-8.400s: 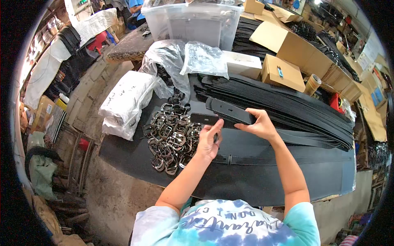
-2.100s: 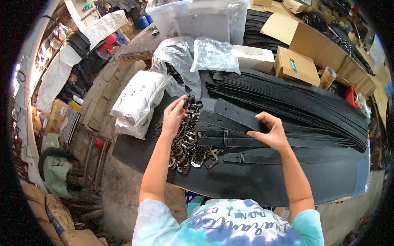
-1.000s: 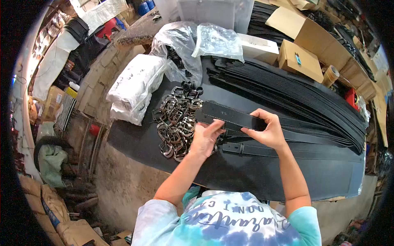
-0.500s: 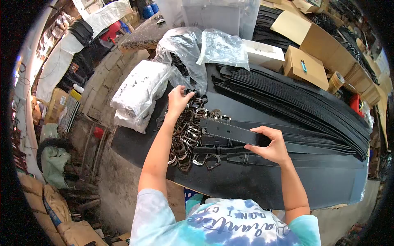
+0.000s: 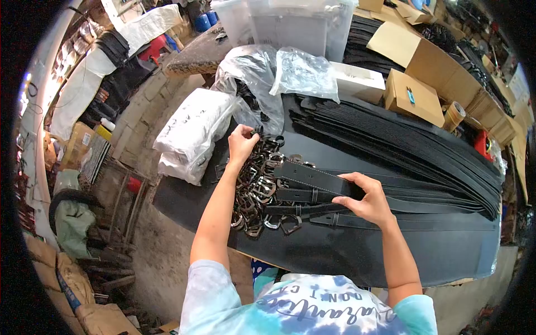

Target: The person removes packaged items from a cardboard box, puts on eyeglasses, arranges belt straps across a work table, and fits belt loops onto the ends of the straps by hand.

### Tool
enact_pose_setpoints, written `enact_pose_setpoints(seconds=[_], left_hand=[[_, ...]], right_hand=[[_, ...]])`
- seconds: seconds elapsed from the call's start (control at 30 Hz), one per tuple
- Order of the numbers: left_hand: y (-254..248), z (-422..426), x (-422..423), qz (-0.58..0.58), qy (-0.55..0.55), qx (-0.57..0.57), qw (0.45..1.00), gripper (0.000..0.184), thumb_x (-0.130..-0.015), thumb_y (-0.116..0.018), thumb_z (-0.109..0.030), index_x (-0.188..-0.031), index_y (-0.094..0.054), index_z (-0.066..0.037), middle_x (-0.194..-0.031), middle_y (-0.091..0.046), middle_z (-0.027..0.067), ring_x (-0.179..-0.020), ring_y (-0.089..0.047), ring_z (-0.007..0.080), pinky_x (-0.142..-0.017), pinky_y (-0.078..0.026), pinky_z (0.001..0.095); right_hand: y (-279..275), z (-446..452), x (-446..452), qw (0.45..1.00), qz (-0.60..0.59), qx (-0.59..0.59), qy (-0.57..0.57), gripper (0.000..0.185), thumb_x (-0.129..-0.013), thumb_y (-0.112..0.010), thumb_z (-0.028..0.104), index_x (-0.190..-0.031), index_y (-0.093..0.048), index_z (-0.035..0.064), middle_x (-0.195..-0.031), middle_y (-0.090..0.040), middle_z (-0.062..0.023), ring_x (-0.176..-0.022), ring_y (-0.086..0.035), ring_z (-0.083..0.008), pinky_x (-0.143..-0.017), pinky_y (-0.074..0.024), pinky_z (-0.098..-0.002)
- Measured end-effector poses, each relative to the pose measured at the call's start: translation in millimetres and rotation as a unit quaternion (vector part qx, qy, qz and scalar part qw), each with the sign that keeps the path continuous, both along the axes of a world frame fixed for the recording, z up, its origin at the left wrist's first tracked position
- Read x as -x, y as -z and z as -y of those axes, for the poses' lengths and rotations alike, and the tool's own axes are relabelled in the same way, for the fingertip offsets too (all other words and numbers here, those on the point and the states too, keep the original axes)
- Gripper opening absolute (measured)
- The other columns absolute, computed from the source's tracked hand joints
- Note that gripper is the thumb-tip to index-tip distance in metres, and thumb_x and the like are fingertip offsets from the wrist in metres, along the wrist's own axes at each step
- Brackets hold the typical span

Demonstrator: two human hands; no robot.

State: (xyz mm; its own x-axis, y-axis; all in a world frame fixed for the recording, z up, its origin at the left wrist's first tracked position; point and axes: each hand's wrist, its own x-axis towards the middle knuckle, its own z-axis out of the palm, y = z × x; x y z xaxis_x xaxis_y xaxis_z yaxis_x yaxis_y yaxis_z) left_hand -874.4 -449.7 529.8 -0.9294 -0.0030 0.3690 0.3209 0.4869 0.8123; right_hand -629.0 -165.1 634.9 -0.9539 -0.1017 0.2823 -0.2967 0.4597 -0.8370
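My right hand [image 5: 365,198] grips a black stitched strap [image 5: 312,176] between thumb and fingers; the strap's holed end points left over the metal buckles. My left hand [image 5: 243,143] is closed at the top of the buckle pile [image 5: 258,187], by some small black loops [image 5: 273,140]; what its fingertips pinch is too small to make out. Below the held strap, several black straps with loops [image 5: 298,195] lie with their ends beside the buckles. A large stack of black straps [image 5: 391,145] fans out behind my right hand.
A white wrapped package [image 5: 192,125] and clear plastic bags [image 5: 304,72] lie behind the buckles. Farther back are a clear plastic bin [image 5: 290,30], a white box [image 5: 357,81], a cardboard box [image 5: 413,97] with a blue cutter on it, and a tape roll [image 5: 453,116].
Since about a second ago, my left hand has moved from the strap's end up to the small loops. My right hand keeps its strap, with more straps showing below it.
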Motion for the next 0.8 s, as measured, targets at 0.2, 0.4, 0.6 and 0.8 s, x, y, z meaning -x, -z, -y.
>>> enact_pose_setpoints(seconds=[0.2, 0.4, 0.6, 0.8], left_hand=[[1, -7, 4, -0.019, 0.021, 0.012, 1.000, 0.022, -0.065, -0.068, -0.009, -0.082, -0.059, 0.002, -0.064, -0.062, 0.0084, -0.059, -0.058, 0.0119, -0.058, -0.047, 0.0266], [1, -4, 13, -0.045, 0.060, 0.092, 0.993, 0.025, -0.073, -0.067, -0.006, -0.097, -0.064, -0.001, -0.089, -0.067, 0.0093, -0.078, -0.062, 0.0129, -0.072, -0.049, 0.0277], [-11, 3, 3, -0.019, 0.085, -0.014, 0.996, 0.028, -0.081, -0.067, -0.008, -0.108, -0.063, -0.002, -0.096, -0.066, 0.0073, -0.086, -0.061, 0.0122, -0.076, -0.049, 0.0264], [-5, 7, 7, 0.045, 0.121, -0.103, 0.986, 0.024, -0.083, -0.067, -0.009, -0.104, -0.058, -0.001, -0.088, -0.063, 0.0038, -0.078, -0.057, 0.0070, -0.066, -0.047, 0.0221]], right_hand=[[-2, 4, -5, 1.000, -0.018, -0.016, -0.010, 0.044, -0.068, -0.081, 0.017, -0.103, -0.062, -0.0006, -0.096, -0.066, -0.0127, -0.086, -0.064, -0.0214, -0.075, -0.0485, -0.0298], [-2, 3, -1, 0.999, -0.005, -0.040, -0.006, 0.046, -0.069, -0.080, 0.019, -0.106, -0.061, -0.0002, -0.098, -0.066, -0.0135, -0.087, -0.064, -0.0223, -0.076, -0.0487, -0.0301], [-8, 5, -1, 0.999, -0.027, 0.004, 0.047, 0.046, -0.070, -0.080, 0.018, -0.105, -0.057, 0.0014, -0.096, -0.065, -0.0117, -0.086, -0.063, -0.0201, -0.078, -0.0476, -0.0287], [0, 1, 1, 0.999, 0.001, 0.031, 0.012, 0.043, -0.070, -0.080, 0.018, -0.103, -0.058, 0.0012, -0.094, -0.064, -0.0116, -0.085, -0.062, -0.0180, -0.077, -0.0476, -0.0281]])
